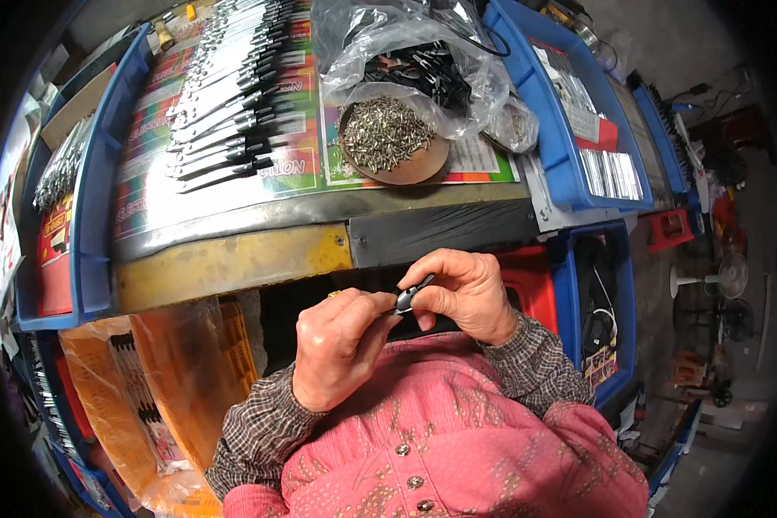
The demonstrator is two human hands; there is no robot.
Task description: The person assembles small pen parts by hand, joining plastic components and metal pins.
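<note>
My left hand (pixel 337 345) and my right hand (pixel 462 293) meet just below the table's front edge, both closed on one small black part with a metal piece (pixel 410 293). The left fingers grip its lower end, the right thumb and forefinger pinch its upper end. On the table above sits a round brown dish (pixel 423 166) heaped with small silver screws (pixel 380 129). Behind it lies a clear plastic bag (pixel 457 95) holding several black parts. A long row of assembled black and silver pieces (pixel 229 104) lies at the table's left.
The worktop (pixel 233 259) has a worn yellow and black front edge. Blue bins stand at the left (pixel 95 216) and right (pixel 561 147). An orange crate in plastic wrap (pixel 164 380) sits low on the left, a red crate (pixel 531 289) under the table.
</note>
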